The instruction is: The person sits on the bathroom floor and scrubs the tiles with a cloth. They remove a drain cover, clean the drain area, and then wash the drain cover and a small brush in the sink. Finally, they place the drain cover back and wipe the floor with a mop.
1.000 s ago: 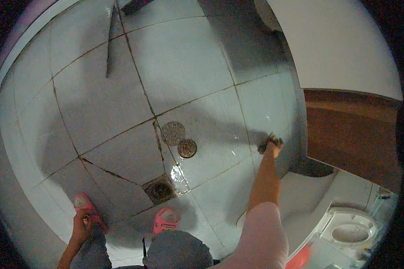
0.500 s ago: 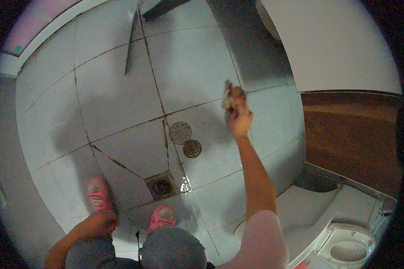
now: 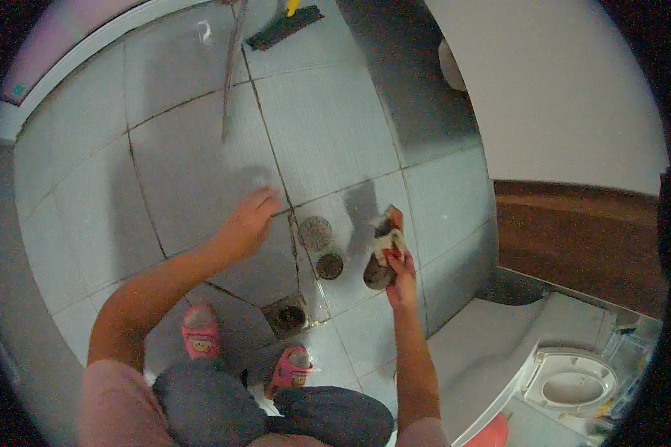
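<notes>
My right hand [image 3: 400, 277] grips a grimy brown-and-white piece [image 3: 388, 242] above the floor tiles. A dark round end [image 3: 379, 274] shows beside the fingers; I cannot make out its exact kind. Out over the tiles reaches my left hand [image 3: 252, 223], slightly blurred, fingers loosely stretched and holding nothing visible. Between the hands lie a round grey drain cover [image 3: 315, 233] and a smaller dark round grate [image 3: 329, 266], almost touching. Nearer to me, a square floor drain [image 3: 286, 316] sits uncovered with a dark hole in it.
My feet in pink sandals [image 3: 200, 332] stand near the drain. A dark floor squeegee [image 3: 285, 30] with a yellow handle lies at the far side, near a long thin strip [image 3: 233, 82]. To the right are a white panel [image 3: 559, 97], a brown wooden surface [image 3: 566, 238] and a toilet [image 3: 572, 384].
My left hand has risen from beside my knee and moved forward over the tiles. My right hand has come back nearer to me, still holding the grimy piece. The view has shifted slightly.
</notes>
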`<move>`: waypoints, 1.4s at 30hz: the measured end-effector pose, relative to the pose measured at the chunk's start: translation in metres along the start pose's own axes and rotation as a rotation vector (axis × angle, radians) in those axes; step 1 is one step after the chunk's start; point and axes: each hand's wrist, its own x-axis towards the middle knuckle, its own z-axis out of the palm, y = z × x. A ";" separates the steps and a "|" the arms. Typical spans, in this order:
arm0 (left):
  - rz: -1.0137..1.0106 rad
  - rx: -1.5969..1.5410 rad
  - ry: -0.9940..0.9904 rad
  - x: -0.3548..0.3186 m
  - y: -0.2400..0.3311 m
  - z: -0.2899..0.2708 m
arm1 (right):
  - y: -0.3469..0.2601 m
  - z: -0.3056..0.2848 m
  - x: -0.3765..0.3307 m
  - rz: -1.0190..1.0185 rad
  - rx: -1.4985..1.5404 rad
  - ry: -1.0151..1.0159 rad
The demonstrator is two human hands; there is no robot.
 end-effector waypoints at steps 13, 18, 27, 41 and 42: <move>-0.180 0.305 0.243 0.157 -0.107 0.059 | -0.049 -0.047 0.055 0.252 0.249 -0.216; -0.143 0.305 0.251 0.160 -0.091 0.053 | -0.053 -0.126 0.142 -0.167 -0.053 0.582; -0.183 0.394 0.167 0.173 -0.087 0.055 | -0.025 -0.206 0.222 -0.458 -1.369 0.987; -0.082 0.472 0.237 0.180 -0.106 0.037 | -0.117 -0.417 0.291 -0.482 0.025 0.617; -0.102 0.510 0.197 0.177 -0.104 0.035 | -0.099 -0.401 0.305 -0.464 -0.041 0.656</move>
